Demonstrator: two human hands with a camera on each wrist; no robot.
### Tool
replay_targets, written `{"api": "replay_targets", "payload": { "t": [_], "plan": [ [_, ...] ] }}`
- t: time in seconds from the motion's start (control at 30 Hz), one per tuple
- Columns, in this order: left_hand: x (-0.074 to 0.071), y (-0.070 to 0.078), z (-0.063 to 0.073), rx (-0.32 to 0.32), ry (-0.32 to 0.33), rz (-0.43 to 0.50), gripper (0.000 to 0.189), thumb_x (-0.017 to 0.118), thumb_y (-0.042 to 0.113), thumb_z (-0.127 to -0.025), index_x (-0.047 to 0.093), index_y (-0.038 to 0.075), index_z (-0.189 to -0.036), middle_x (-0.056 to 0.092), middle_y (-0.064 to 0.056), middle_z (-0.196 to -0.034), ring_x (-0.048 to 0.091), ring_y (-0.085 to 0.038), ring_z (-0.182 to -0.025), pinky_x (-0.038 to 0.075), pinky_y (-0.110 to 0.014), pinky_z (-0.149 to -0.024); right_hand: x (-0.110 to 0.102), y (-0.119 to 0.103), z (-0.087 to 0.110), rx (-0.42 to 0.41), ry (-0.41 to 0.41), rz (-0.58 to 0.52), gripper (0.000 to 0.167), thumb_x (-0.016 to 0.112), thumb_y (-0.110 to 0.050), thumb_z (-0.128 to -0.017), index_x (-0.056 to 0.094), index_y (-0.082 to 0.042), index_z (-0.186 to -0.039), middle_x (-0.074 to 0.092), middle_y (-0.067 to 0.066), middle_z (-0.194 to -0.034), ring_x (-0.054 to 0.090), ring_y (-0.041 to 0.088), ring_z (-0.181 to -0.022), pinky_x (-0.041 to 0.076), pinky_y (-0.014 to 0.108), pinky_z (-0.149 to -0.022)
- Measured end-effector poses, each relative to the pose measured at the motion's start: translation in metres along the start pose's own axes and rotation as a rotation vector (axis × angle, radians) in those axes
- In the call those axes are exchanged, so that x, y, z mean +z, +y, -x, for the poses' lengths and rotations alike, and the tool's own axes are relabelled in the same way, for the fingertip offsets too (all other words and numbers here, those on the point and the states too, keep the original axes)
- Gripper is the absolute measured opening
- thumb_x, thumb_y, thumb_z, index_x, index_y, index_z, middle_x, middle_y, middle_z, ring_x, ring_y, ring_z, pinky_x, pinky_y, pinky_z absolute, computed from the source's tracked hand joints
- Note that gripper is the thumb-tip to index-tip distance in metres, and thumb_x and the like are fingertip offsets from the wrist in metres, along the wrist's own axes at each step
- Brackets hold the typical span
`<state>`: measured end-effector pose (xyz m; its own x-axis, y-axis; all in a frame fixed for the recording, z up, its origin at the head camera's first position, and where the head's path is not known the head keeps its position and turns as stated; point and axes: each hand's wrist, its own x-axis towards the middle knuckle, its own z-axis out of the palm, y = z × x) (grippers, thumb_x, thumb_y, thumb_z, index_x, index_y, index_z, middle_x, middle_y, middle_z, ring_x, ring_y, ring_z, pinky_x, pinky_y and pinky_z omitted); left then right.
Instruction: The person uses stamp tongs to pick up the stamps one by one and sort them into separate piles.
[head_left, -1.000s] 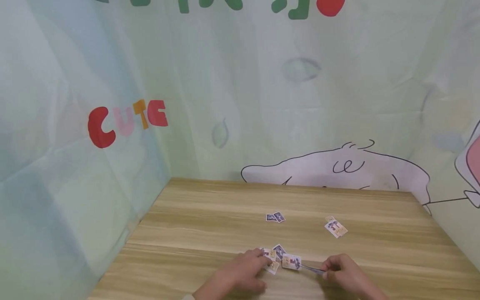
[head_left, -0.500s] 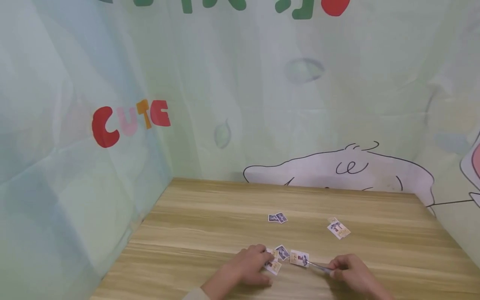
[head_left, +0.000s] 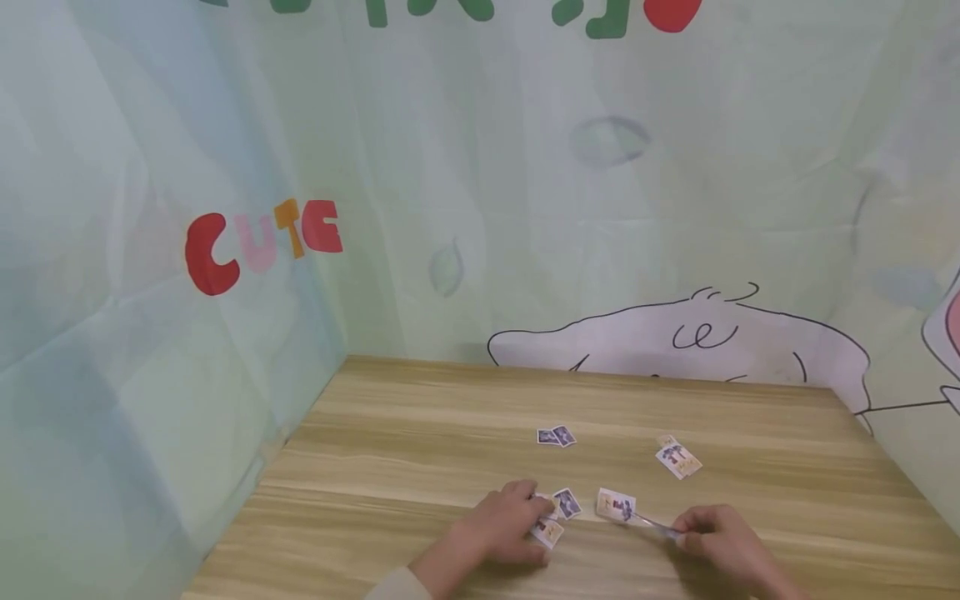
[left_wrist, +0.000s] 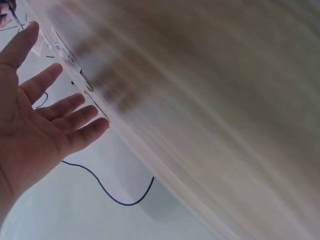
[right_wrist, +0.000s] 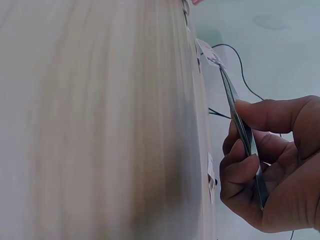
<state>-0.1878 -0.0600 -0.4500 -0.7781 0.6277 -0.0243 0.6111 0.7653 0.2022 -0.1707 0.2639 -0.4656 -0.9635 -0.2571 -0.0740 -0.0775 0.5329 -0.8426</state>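
Between thumb and fingers my right hand point(head_left: 716, 537) holds metal tweezers point(head_left: 656, 525), pointing left. At the tips of the tweezers point(right_wrist: 245, 132) is a small printed card point(head_left: 615, 505); in the right wrist view this card point(right_wrist: 211, 52) stands out from the table's surface. My left hand point(head_left: 506, 525) rests on small cards point(head_left: 549, 533) and partly hides them. Its fingers are spread and nearly straight in the left wrist view, where the hand point(left_wrist: 40, 120) has its fingertips at the card edges. A dark-faced card point(head_left: 568, 503) lies just right of those fingers.
Farther back on the wood-grain table point(head_left: 420, 450) lie two overlapping dark cards point(head_left: 556, 436). A small pile of light printed cards point(head_left: 678, 458) lies at the right. A pale printed cloth point(head_left: 465, 208) hangs behind the table and along its left side.
My right hand has moved right with the tweezers, drawing the light card away from the dark card and the others. My left hand stays on its cards; the view has shifted slightly.
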Motion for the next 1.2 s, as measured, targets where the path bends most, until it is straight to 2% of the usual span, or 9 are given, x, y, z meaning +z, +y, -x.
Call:
{"api": "replay_targets", "payload": {
  "t": [0.2, 0.37, 0.67, 0.9, 1.2],
  "plan": [
    [0.001, 0.001, -0.006, 0.014, -0.005, -0.003, 0.061, 0.073, 0.044, -0.070, 0.058, 0.020, -0.124, 0.050, -0.010, -0.124, 0.048, -0.021, -0.109, 0.044, -0.037, -0.088, -0.008, 0.003, 0.002, 0.034, 0.045, 0.026, 0.016, 0.065, -0.003, -0.076, 0.064, 0.005, -0.090, 0.063, 0.006, -0.082, 0.052, 0.020, -0.076, 0.043, 0.032, -0.067],
    [0.000, 0.002, -0.009, 0.020, -0.022, -0.058, 0.065, 0.072, 0.048, -0.067, 0.057, 0.023, -0.125, 0.052, -0.003, -0.117, 0.048, -0.017, -0.100, 0.042, -0.035, -0.087, -0.013, 0.004, 0.002, 0.051, 0.065, 0.037, 0.017, 0.065, -0.003, -0.076, 0.065, 0.006, -0.091, 0.063, 0.007, -0.082, 0.052, 0.020, -0.075, 0.043, 0.031, -0.065],
    [0.001, 0.003, -0.015, 0.009, 0.016, -0.117, 0.068, 0.071, 0.049, -0.062, 0.056, 0.024, -0.124, 0.046, 0.003, -0.098, 0.039, -0.012, -0.085, 0.037, -0.029, -0.073, -0.023, 0.012, 0.002, 0.089, 0.085, 0.010, 0.021, 0.062, -0.001, -0.077, 0.063, 0.010, -0.094, 0.060, 0.008, -0.080, 0.051, 0.019, -0.070, 0.044, 0.028, -0.059],
    [0.005, 0.003, -0.019, -0.027, -0.006, -0.091, 0.070, 0.072, 0.051, -0.062, 0.056, 0.026, -0.126, 0.044, 0.003, -0.097, 0.037, -0.012, -0.082, 0.033, -0.027, -0.065, -0.029, 0.017, 0.003, 0.125, 0.095, -0.025, 0.022, 0.059, 0.000, -0.077, 0.061, 0.013, -0.095, 0.057, 0.007, -0.072, 0.049, 0.017, -0.059, 0.043, 0.026, -0.050],
    [0.006, 0.004, -0.021, -0.040, -0.051, -0.056, 0.071, 0.075, 0.049, -0.062, 0.056, 0.028, -0.126, 0.046, 0.002, -0.100, 0.040, -0.013, -0.084, 0.039, -0.027, -0.065, -0.039, 0.023, 0.008, 0.185, 0.110, -0.035, 0.027, 0.057, -0.001, -0.080, 0.058, 0.016, -0.101, 0.056, 0.006, -0.072, 0.048, 0.016, -0.057, 0.041, 0.026, -0.049]
  ]
}}
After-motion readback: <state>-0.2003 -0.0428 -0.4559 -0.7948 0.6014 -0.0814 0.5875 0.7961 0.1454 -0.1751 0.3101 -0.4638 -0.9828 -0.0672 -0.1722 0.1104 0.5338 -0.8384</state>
